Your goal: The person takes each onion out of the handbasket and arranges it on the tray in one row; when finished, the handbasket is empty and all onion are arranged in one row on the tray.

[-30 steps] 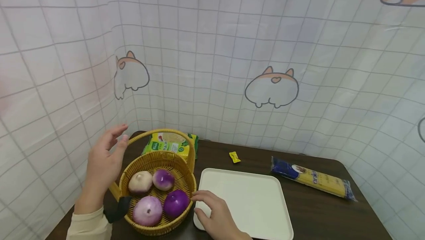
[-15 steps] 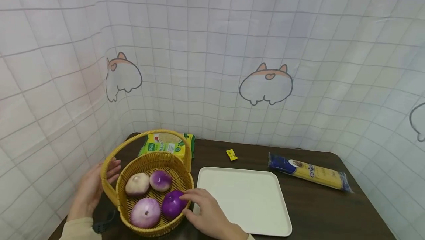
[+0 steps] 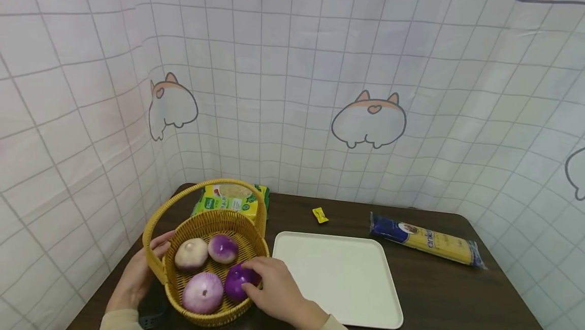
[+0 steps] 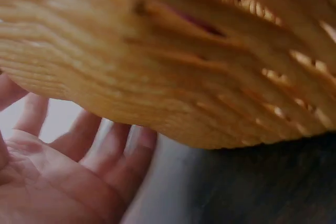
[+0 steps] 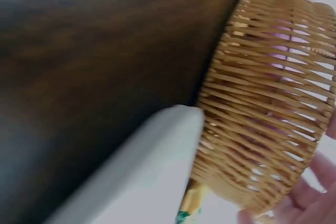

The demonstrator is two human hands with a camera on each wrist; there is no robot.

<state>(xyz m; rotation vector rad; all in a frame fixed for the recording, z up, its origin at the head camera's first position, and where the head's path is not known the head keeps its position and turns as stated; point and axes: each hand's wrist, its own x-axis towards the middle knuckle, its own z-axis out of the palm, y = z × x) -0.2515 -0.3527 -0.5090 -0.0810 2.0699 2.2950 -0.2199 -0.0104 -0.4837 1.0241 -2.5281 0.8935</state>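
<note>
A yellow woven basket (image 3: 215,320) with a tall arched handle stands at the left. Inside lie a dark purple onion (image 3: 234,283), a pale purple onion (image 3: 202,293), a whitish bulb (image 3: 191,254) with a purple underside and a small purple-and-white one (image 3: 223,249). My right hand (image 3: 280,287) reaches over the right rim, thumb and fingers curved round the dark purple onion. Beside the basket's left wall is my left hand (image 3: 136,271), partly behind the handle. In the left wrist view its fingers (image 4: 79,135) spread loosely along the wicker.
A white tray (image 3: 338,274) lies right of the basket, close to its wall. Behind the basket leans a green-and-yellow Knorr packet (image 3: 247,203). A small yellow wrapped piece (image 3: 320,215) and a blue-and-yellow pasta pack (image 3: 427,241) lie farther back on the dark table (image 3: 439,294).
My left hand has come down from above the handle to the basket's left side. My right hand has moved left over the rim onto the dark purple onion.
</note>
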